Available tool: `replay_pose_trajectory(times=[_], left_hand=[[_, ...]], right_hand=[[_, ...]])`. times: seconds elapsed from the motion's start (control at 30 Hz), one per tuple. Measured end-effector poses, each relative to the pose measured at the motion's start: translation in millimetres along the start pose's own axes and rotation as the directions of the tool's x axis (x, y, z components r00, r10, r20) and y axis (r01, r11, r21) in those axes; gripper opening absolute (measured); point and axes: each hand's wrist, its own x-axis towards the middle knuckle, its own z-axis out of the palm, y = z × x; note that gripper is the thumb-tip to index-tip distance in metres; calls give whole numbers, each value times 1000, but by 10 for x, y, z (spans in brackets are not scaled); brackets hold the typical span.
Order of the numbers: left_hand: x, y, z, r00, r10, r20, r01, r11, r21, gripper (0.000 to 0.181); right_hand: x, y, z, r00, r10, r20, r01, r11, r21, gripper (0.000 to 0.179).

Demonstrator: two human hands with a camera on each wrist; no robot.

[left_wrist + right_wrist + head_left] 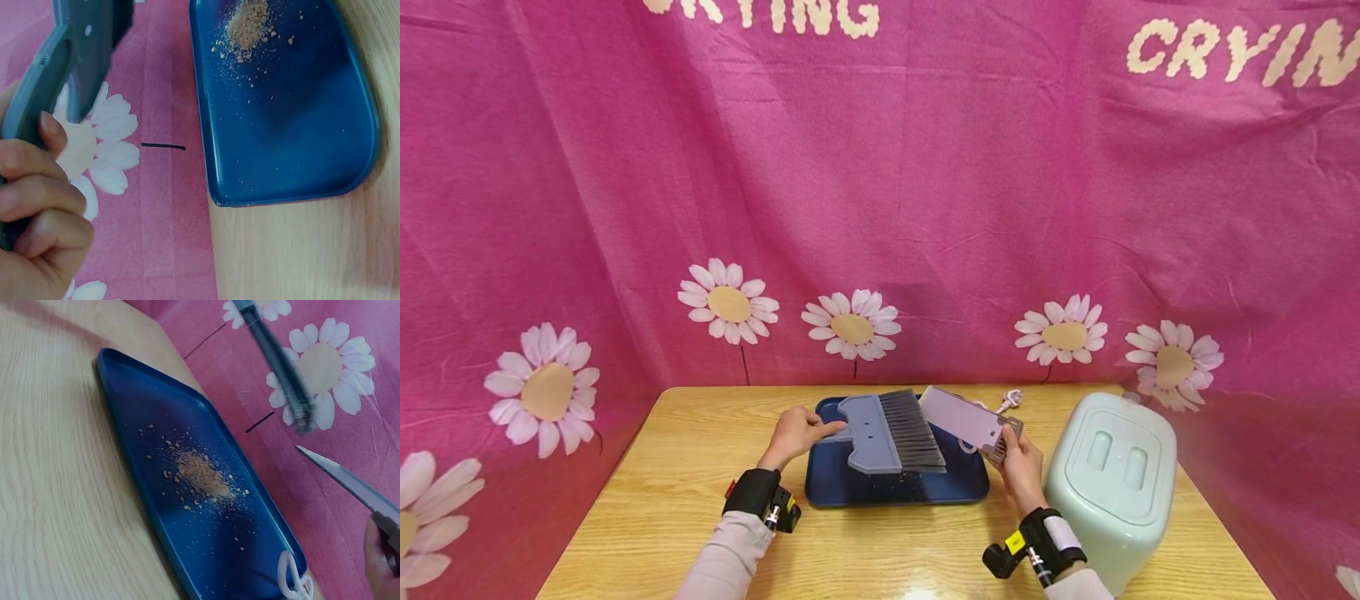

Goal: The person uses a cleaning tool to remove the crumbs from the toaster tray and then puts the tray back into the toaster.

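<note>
My left hand grips the handle of a grey-blue hand brush with dark bristles, held above a navy tray. In the left wrist view its fingers curl round the handle. My right hand holds a flat lilac plate with a brown slotted end; its exact kind is unclear. The plate tilts over the tray's right side, close to the bristles. Seen from the right wrist, brush and plate are apart, both raised over the tray. A heap of tan crumbs lies scattered on the tray.
To the right stands a mint-green lidded bin. A white cord loops over the tray's corner, and a pale plug lies behind it. The wooden table ends at a pink flowered cloth.
</note>
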Motion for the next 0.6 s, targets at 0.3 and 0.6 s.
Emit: replay_pose_trajectory(times=[0.3, 0.6], left_hand=[[-26, -2, 92, 999, -40, 31, 39, 999, 14, 57], [-101, -65, 73, 999, -8, -35, 8, 1000, 5, 59]], right_hand=[[-23, 15, 32, 1000, 14, 20, -13, 1000, -16, 51], [-29, 17, -31, 1000, 3, 26, -4, 1000, 27, 50]])
